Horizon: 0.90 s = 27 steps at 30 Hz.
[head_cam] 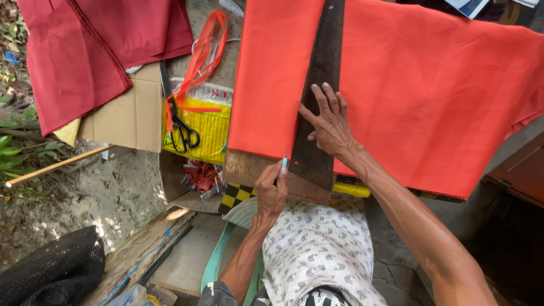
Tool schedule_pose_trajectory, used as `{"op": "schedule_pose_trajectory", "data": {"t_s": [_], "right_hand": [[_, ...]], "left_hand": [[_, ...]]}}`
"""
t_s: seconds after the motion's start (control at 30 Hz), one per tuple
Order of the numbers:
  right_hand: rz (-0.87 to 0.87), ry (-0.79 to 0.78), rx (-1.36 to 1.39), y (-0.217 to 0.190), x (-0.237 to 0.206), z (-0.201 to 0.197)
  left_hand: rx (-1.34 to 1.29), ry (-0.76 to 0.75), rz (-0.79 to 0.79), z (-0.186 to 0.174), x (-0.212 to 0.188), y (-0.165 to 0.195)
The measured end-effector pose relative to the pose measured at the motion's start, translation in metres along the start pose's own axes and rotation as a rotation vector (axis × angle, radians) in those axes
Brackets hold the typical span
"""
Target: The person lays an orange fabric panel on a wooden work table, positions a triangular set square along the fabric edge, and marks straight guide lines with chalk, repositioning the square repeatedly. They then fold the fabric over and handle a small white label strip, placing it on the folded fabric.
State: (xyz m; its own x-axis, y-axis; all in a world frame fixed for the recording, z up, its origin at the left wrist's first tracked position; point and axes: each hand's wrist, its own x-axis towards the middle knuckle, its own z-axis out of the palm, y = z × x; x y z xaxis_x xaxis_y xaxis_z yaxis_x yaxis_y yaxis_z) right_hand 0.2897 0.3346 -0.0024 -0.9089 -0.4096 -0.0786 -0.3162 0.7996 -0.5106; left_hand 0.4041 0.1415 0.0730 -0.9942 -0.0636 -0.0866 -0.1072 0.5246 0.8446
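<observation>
**Marking the orange cloth along the dark board**

Right now your right hand (330, 126) lies flat, fingers spread, pressing down on the long dark board (320, 85) that runs up the middle of the orange cloth (430, 90). It grips nothing; it only pins the board in place. Your left hand (272, 190) is closed around a small marker with a pale blue tip (284, 162), and that tip sits right at the near hem of the cloth, touching the left edge of the board.

Judging from where the tip stands, the line along the board looks barely begun: it is at the very bottom of the cloth, and no drawn mark shows on the orange surface further up, though a faint one would be hard to see from here. So the laying out seems done, with the cloth spread flat over the wooden table (243, 167) and the board set as a guide, while nearly the whole run up the board's edge appears still to be made.

Black scissors (182, 131) rest well to the left on a yellow plastic bag (207, 127), with orange strips (201, 56) draped across them. They lie untouched by either hand, and the orange cloth shows no cut where the board crosses it. Dark red cloth (73, 56) is heaped over a cardboard box (130, 116) at the far left, apart from the work.
</observation>
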Motion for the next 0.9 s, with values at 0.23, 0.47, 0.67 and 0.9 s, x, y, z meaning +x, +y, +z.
{"op": "schedule_pose_trajectory", "data": {"t_s": [0.23,0.47,0.67,0.9], "right_hand": [[-0.016,-0.040,0.073,-0.013,-0.022,0.015],[-0.011,0.001,0.181,-0.020,-0.029,0.017],[0.014,-0.013,0.183,-0.018,-0.030,0.013],[0.022,-0.019,0.194,-0.020,-0.030,0.009]], "left_hand": [[-0.013,-0.029,-0.105,0.006,-0.003,-0.011],[0.069,-0.072,-0.062,0.039,0.013,-0.024],[0.063,-0.054,-0.069,0.046,0.024,-0.029],[0.063,-0.038,-0.052,0.046,0.027,-0.027]]}}
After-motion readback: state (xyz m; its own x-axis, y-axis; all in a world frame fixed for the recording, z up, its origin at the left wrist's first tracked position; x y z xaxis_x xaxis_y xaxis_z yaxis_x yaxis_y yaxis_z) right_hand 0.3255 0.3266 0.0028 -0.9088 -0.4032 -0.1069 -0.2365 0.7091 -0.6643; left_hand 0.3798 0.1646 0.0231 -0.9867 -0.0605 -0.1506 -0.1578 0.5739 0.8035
